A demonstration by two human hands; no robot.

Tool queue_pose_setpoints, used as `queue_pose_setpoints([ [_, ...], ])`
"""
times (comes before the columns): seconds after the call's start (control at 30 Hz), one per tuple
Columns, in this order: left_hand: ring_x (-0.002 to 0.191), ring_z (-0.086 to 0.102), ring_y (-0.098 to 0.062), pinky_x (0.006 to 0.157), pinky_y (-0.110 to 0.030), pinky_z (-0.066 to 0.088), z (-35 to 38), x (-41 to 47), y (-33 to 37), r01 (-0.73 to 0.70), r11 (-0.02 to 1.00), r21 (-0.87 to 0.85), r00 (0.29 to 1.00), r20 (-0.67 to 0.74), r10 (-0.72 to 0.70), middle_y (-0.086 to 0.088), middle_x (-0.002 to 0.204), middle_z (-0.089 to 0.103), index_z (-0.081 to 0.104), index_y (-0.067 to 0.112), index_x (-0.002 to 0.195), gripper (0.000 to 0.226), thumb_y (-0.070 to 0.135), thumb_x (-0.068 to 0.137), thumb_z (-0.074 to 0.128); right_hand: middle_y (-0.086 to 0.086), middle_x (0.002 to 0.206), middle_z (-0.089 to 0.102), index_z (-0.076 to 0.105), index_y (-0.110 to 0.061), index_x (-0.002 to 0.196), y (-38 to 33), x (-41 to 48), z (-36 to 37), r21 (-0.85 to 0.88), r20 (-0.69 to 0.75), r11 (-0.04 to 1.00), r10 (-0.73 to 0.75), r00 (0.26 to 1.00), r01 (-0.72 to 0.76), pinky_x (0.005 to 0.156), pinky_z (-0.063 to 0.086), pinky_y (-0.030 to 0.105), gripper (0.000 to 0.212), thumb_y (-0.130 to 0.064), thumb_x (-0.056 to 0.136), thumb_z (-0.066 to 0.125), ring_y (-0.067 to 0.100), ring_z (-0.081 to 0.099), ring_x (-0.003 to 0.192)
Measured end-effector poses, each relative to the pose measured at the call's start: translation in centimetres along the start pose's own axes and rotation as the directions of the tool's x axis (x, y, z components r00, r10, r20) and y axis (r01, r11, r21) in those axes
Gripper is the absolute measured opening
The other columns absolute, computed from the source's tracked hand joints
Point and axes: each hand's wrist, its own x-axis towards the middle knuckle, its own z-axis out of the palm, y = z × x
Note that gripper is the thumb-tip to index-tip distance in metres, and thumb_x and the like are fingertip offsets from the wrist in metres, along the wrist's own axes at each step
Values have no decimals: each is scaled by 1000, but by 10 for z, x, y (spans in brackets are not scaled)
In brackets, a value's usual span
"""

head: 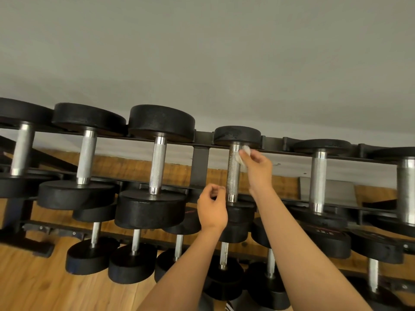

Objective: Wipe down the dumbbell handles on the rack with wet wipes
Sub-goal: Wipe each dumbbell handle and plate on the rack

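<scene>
A black rack holds rows of black dumbbells with knurled steel handles. My right hand pinches a white wet wipe against the upper right side of one top-row handle, just below its far weight head. My left hand hovers by the lower left end of the same handle, fingers curled; I cannot tell whether it touches the steel or holds anything.
Neighbouring top-row handles stand left and right of the one being wiped. Smaller dumbbells fill the lower tiers. A grey wall rises behind the rack, and wooden flooring lies below.
</scene>
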Motion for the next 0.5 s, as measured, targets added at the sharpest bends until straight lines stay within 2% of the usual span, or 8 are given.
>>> queue_pose_setpoints([
  [0.1,82,62,-9,77,-20,47,0,0,1,-3,1000,14,1000,0,3,2,82,66,63,13,83,14,14,95,57,-3,92,69,69,-12,103,-3,5,13,-7,-8,1000,30,1000,-30,61,42,9,19,-27,92,66,4,61,83],
  [0.2,79,61,-7,74,-17,44,0,-1,1,-11,1000,22,1000,2,11,3,81,65,63,13,82,14,14,95,57,-4,89,66,63,-23,90,-2,1,20,-48,4,998,36,999,-36,65,46,17,11,-31,89,69,7,61,81],
  [0.3,78,60,-8,72,-17,43,0,-1,0,-12,1000,27,1000,-2,12,1,80,65,63,12,82,14,14,95,57,-3,77,64,64,-21,78,-3,4,15,-122,-38,990,-75,996,70,70,49,25,15,-29,90,67,8,58,72],
  [0.4,79,62,-12,72,-19,44,0,-1,0,-23,1000,17,1000,-4,23,0,81,65,63,12,82,14,15,95,57,3,66,56,65,-8,75,6,0,7,-190,-74,965,-198,977,181,63,43,30,26,-25,94,63,12,50,62],
  [0.5,78,62,-12,71,-20,45,-1,-2,0,-23,1000,17,1000,2,23,-1,80,66,62,11,81,16,15,95,55,-2,66,60,66,-15,77,19,-20,-5,-337,25,912,-238,971,232,60,46,30,19,-24,94,63,12,55,62],
])
